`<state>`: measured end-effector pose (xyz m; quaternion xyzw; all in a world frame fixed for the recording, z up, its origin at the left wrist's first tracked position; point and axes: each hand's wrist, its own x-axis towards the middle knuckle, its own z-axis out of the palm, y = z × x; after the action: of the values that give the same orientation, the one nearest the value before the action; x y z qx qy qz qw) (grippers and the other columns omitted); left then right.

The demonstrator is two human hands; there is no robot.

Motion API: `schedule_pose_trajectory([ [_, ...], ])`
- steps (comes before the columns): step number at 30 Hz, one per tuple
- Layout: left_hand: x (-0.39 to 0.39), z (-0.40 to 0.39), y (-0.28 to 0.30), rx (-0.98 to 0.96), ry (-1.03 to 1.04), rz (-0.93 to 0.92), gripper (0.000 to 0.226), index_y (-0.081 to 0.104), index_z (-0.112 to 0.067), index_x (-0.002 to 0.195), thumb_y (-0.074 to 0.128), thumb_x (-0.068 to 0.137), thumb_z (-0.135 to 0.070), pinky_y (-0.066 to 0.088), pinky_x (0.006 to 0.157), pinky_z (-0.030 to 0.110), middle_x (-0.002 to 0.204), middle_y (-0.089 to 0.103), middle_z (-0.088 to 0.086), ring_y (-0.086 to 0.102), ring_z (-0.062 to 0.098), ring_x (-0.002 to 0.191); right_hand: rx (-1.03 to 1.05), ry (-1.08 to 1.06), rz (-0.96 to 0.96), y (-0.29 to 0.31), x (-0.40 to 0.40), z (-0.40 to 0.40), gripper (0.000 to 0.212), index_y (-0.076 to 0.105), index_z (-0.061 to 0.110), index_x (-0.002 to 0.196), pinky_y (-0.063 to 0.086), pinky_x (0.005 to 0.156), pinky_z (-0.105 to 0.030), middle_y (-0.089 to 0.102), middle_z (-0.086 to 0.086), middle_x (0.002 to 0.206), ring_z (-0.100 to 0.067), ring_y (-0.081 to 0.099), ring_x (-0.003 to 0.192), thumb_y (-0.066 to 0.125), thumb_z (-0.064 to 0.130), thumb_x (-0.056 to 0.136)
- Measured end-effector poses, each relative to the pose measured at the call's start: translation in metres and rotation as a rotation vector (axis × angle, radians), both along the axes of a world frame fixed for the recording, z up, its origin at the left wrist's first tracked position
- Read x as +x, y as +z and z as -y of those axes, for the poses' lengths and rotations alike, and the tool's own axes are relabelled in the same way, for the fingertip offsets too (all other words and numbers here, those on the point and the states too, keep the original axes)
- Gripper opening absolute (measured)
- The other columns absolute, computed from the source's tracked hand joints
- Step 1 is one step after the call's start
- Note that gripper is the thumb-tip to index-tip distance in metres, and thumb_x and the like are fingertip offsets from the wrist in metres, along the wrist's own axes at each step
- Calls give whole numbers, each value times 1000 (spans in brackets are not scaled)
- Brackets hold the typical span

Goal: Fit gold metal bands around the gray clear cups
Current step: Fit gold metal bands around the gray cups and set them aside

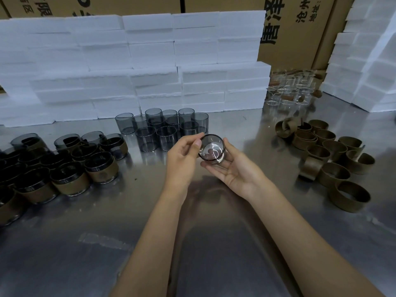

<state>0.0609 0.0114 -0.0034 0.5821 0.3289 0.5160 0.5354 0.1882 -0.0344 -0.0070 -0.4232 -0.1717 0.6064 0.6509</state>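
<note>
A gray clear cup is held above the metal table, its open mouth tilted toward me. My left hand pinches its rim at the left with thumb and forefinger. My right hand lies palm up under the cup and cradles it from the right. Whether a band sits on this cup I cannot tell. Bare gray cups stand grouped just behind my hands. Loose gold metal bands lie in a heap at the right. Cups wearing gold bands crowd the left side.
White foam blocks are stacked in a wall along the back, and more foam rises at the right. Colourless glass vessels stand at the back right. Cardboard boxes stand behind everything.
</note>
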Motion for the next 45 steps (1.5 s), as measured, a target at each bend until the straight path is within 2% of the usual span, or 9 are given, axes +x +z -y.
schedule_pose_trajectory([
  [5, 1, 4, 3, -32, -122, -27, 38, 66, -15, 130, 58, 98, 3, 46, 111, 29, 128, 70, 0, 62, 10, 125, 3, -37, -106, 1, 4, 1, 46, 65, 3, 128, 63, 65, -31, 77, -20, 100, -34, 77, 84, 62, 39, 99],
  [9, 2, 6, 0, -5, -191, -36, 53, 63, -19, 133, 66, 89, 10, 48, 95, 14, 126, 69, -10, 63, -6, 116, 13, -43, -110, 2, 6, 1, 49, 62, 3, 134, 64, 74, -32, 77, -15, 102, -27, 78, 83, 62, 39, 99],
  [12, 7, 7, -4, 31, -172, -48, 64, 57, -17, 135, 73, 82, 13, 50, 88, 16, 129, 68, -3, 68, 4, 107, 11, -21, -69, 2, 7, 1, 46, 65, 7, 130, 64, 73, -31, 77, -12, 101, -25, 77, 86, 61, 41, 99],
  [17, 13, 11, -1, 142, -68, -5, 58, 57, -22, 134, 76, 86, 3, 48, 92, 14, 132, 62, -9, 59, -8, 118, 16, -18, 169, 3, 5, 2, 47, 69, 14, 114, 61, 76, -31, 78, -4, 101, -19, 77, 89, 51, 55, 100],
  [23, -1, -1, 6, -327, -89, 428, 24, 63, -28, 125, 49, 107, -20, 57, 80, 37, 113, 74, 0, 72, 28, 93, 45, -181, 376, 8, 2, 3, 16, 69, 13, 98, 55, 72, -29, 73, -7, 99, -18, 66, 83, 62, 28, 101],
  [28, -4, -2, 7, -603, -216, 581, 45, 53, -13, 145, 56, 103, -29, 60, 76, 32, 139, 62, 20, 66, 43, 117, 146, -272, 565, 11, -3, 6, 6, 67, 13, 89, 57, 70, -26, 71, -5, 90, -14, 67, 79, 72, 13, 93],
  [35, -2, -1, 5, -627, -278, 560, 42, 53, -15, 146, 52, 106, -28, 63, 83, 39, 120, 70, 17, 75, 31, 94, 331, -188, 945, 4, -16, 4, 52, 59, 34, 120, 51, 85, -13, 69, 18, 114, 7, 63, 105, 88, 40, 76],
  [41, 2, 2, 4, -628, -374, 461, 31, 70, -10, 120, 54, 101, -28, 63, 79, 36, 113, 75, 16, 75, 30, 93, 352, -171, 979, -2, -17, 3, 54, 63, 36, 118, 55, 93, -28, 72, 17, 108, -4, 70, 102, 85, 49, 71],
  [45, -2, -1, 2, -577, -392, 452, 33, 68, -12, 120, 57, 95, -30, 62, 83, 41, 110, 75, 17, 75, 37, 91, 377, -171, 1007, -3, -18, 3, 47, 63, 34, 123, 52, 91, -20, 71, 19, 111, -2, 67, 107, 80, 46, 81],
])
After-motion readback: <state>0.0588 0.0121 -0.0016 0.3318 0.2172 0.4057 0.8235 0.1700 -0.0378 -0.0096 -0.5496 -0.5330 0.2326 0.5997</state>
